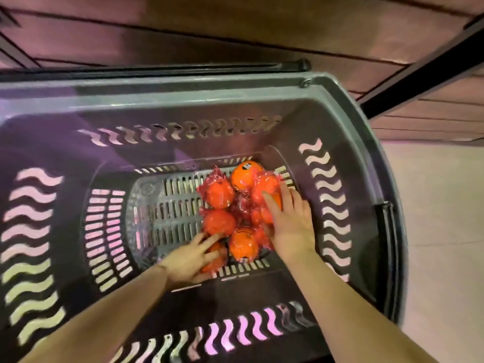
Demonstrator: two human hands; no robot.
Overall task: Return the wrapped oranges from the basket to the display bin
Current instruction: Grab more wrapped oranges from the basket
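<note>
A grey plastic basket (340,106) with wavy slots stood on a pale floor (440,231) beside brown panelling (235,27). The wrapped oranges (235,205) lay clustered at the basket's bottom, toward its right wall. The left hand (193,260) curled its fingers around the nearest orange; the right hand (290,221) rested on the cluster's right side, fingers spread.

The basket's (340,106) mouth stands wide open above me. Its bare slotted floor to my left gives room; on my right, the wrapped oranges (235,205) crowd the far corner, close against the walls.
</note>
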